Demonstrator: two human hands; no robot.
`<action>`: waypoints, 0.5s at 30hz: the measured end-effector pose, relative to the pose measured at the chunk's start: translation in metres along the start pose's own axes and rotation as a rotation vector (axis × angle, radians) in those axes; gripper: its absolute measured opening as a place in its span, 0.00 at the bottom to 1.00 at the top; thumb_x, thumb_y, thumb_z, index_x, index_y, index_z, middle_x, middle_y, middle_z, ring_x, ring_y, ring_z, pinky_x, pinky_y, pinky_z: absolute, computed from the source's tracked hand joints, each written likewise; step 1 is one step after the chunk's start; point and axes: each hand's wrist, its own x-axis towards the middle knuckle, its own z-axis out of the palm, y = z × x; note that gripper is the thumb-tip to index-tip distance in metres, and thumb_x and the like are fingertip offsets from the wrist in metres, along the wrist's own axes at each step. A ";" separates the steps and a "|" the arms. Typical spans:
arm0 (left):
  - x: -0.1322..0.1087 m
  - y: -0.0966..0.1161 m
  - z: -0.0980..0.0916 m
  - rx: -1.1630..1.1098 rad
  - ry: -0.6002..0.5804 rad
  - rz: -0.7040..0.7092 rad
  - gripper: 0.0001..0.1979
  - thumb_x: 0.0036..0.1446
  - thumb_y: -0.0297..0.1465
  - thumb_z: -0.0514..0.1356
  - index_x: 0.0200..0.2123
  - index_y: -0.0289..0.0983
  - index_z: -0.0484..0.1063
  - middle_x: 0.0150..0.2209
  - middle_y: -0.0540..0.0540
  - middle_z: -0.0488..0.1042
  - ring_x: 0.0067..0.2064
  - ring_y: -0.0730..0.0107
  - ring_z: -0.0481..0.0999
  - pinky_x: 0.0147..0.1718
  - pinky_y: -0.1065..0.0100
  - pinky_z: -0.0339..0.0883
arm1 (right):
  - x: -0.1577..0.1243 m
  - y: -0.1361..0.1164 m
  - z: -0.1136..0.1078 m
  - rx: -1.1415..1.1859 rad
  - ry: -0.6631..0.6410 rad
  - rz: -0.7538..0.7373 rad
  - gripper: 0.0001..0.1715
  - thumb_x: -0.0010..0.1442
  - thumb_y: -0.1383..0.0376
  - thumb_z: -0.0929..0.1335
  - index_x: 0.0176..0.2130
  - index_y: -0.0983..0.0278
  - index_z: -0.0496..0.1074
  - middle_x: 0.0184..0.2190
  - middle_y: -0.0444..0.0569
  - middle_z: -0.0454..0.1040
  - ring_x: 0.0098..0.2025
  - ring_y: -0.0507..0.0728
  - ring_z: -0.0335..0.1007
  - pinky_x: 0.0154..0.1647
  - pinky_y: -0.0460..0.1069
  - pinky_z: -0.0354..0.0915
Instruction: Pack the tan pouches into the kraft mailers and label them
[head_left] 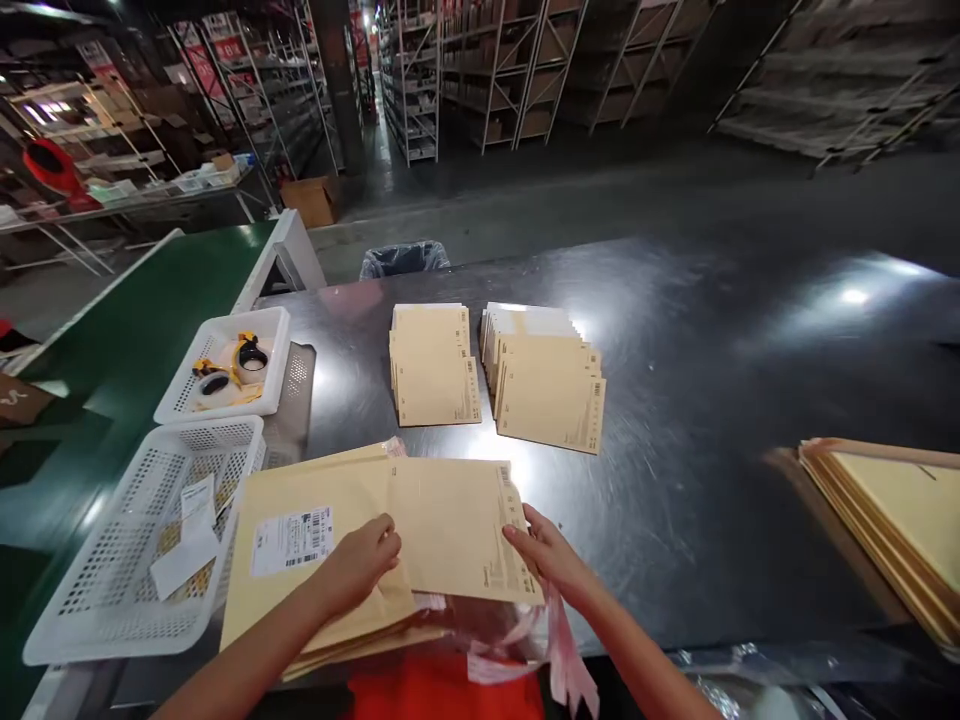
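A large tan mailing envelope (277, 495) with a white printed label (292, 540) lies on a pile of similar envelopes at the table's front edge. My left hand (364, 560) is closed at its right-hand opening, fingers curled on the edge. A flat beige packet (450, 525), printed with small symbols and a barcode, is at that opening; its left end meets the envelope. My right hand (551, 555) pinches the packet's right edge, thumb on top. Pink-and-clear plastic strips (566, 650) hang beneath this hand. Two rows of similar packets, a left stack (435, 370) and a right stack (551, 390), lie beyond.
On the left, a white basket (75, 610) holds paper slips, and a second basket (169, 400) holds tape dispensers (236, 365). A green conveyor belt (157, 320) runs behind them. More envelopes (892, 520) are piled at the right. A lined bin (405, 258) stands past the table.
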 end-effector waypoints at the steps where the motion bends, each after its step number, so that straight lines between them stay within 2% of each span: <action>1: -0.001 0.000 -0.001 -0.008 0.010 0.019 0.05 0.61 0.26 0.51 0.36 0.39 0.65 0.43 0.46 0.68 0.37 0.69 0.70 0.33 0.69 0.61 | 0.002 -0.001 -0.005 -0.009 -0.028 0.014 0.35 0.46 0.47 0.74 0.49 0.61 0.68 0.41 0.54 0.78 0.40 0.66 0.77 0.41 0.59 0.73; 5: -0.003 0.004 -0.002 -0.026 0.029 0.093 0.03 0.60 0.26 0.54 0.35 0.39 0.65 0.43 0.47 0.69 0.41 0.67 0.69 0.36 0.68 0.62 | 0.009 -0.007 -0.011 -0.073 -0.119 0.062 0.35 0.44 0.49 0.75 0.47 0.63 0.69 0.37 0.52 0.79 0.38 0.64 0.77 0.40 0.57 0.72; 9: 0.001 0.016 0.004 -0.018 -0.015 0.160 0.04 0.57 0.24 0.56 0.34 0.39 0.66 0.43 0.48 0.69 0.42 0.66 0.68 0.38 0.68 0.63 | 0.014 -0.009 0.018 -0.042 -0.147 0.037 0.30 0.46 0.49 0.74 0.44 0.62 0.69 0.38 0.50 0.79 0.38 0.61 0.77 0.40 0.56 0.72; 12: -0.001 0.015 0.000 -0.099 -0.030 0.139 0.04 0.56 0.24 0.56 0.34 0.39 0.66 0.43 0.47 0.69 0.43 0.67 0.68 0.40 0.68 0.63 | 0.020 -0.015 0.031 0.018 -0.127 0.030 0.26 0.47 0.51 0.74 0.42 0.62 0.69 0.36 0.49 0.79 0.36 0.60 0.77 0.38 0.54 0.72; 15: -0.006 0.006 -0.008 -0.190 0.014 0.087 0.04 0.60 0.25 0.53 0.36 0.38 0.66 0.48 0.45 0.68 0.45 0.67 0.68 0.43 0.67 0.63 | 0.026 -0.020 0.025 0.051 -0.075 0.059 0.25 0.45 0.53 0.75 0.39 0.63 0.69 0.32 0.49 0.79 0.34 0.59 0.77 0.37 0.53 0.72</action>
